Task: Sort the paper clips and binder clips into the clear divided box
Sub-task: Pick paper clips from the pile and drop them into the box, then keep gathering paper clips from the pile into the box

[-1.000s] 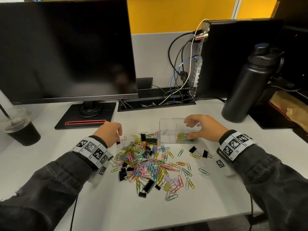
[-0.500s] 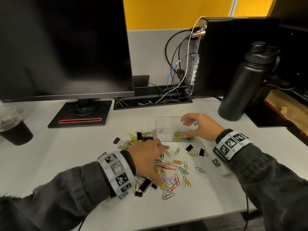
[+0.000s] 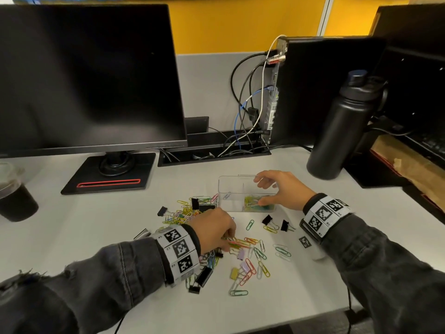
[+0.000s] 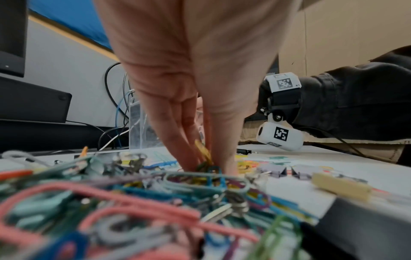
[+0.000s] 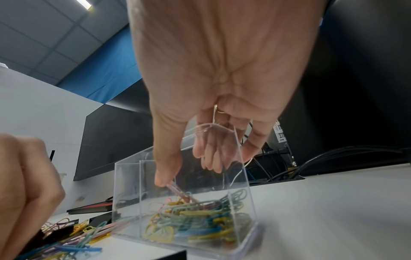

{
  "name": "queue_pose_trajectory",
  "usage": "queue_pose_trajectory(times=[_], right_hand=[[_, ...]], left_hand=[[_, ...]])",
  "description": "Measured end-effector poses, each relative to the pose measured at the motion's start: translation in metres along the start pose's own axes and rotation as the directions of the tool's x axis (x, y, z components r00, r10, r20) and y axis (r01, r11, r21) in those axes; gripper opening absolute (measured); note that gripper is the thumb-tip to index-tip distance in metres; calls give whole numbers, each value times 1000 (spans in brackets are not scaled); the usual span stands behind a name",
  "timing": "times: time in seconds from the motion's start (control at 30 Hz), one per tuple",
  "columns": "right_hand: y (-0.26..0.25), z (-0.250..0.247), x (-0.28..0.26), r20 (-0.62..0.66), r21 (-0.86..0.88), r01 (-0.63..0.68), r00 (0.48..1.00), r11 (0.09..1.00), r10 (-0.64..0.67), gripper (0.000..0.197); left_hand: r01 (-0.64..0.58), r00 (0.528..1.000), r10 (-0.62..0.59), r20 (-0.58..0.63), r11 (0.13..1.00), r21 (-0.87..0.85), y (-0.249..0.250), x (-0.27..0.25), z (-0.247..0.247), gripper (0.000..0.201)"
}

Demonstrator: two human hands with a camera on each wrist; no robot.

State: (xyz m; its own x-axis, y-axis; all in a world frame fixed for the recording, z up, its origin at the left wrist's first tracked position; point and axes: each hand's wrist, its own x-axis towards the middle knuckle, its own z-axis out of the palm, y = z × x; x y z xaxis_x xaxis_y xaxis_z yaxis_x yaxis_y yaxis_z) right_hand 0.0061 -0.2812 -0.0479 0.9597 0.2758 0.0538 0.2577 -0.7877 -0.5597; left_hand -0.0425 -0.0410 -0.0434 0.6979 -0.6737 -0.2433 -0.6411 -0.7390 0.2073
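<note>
Loose colored paper clips (image 3: 261,263) and binder clips (image 3: 267,219) lie scattered over the white desk (image 3: 313,285). My left hand (image 3: 227,241) reaches down into the pile, and its thumb and fingers pinch a few colored paper clips (image 4: 203,149). The clear divided box (image 3: 231,189) stands behind the pile. Its right compartment holds several paper clips (image 5: 200,221); the left one looks almost bare. My right hand (image 3: 262,190) grips the box, with the thumb (image 5: 164,176) on the near wall and the fingers on the far wall.
A black monitor (image 3: 89,75) on its stand (image 3: 108,174) fills the back left. An iced drink cup (image 3: 14,196) stands at the far left. A black bottle (image 3: 337,131) rises right of the box, beside a computer and cables (image 3: 250,104).
My left hand has crossed from the left edge of the pile to its right side and now pinches paper clips there. My right hand has stayed on the box.
</note>
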Motion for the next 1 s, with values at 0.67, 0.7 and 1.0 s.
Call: queue_pose_trajectory(times=[0.67, 0.7, 1.0], right_hand=[[-8, 3, -3, -5, 36, -3, 1000, 999, 3, 53], [-9, 4, -3, -9, 35, -1, 1000, 999, 1, 54], [-13, 9, -5, -11, 53, 26, 1000, 998, -25, 52]], left_hand=[[43, 868, -120, -483, 985, -168, 1, 35, -60, 13], [55, 868, -119, -483, 988, -145, 4, 41, -56, 14], [-73, 892, -151, -425, 882, -466, 7, 59, -35, 32]])
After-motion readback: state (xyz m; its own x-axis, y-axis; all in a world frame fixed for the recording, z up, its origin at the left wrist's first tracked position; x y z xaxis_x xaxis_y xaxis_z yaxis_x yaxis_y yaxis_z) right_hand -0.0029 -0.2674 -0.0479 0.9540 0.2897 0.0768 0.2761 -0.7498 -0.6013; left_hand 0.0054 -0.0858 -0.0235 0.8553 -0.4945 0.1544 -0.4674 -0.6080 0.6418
